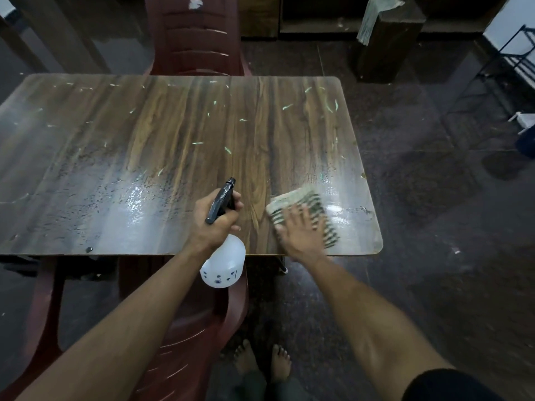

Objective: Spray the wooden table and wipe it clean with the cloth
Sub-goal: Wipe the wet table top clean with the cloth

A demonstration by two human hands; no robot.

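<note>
Dim room; overhead glare on wet bench (162,157) near front edge; right hand (301,230) motion-blurred; wide-angle bending at edges.

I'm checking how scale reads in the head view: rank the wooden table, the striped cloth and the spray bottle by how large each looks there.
1. wooden table, by far the largest.
2. spray bottle and striped cloth: about alike. The bottle hangs nearer the camera and the hands partly cover both, so I won't rank them.

forearms (121,322) bare | right sleeve (445,386) black | feet (262,364) bare
</note>
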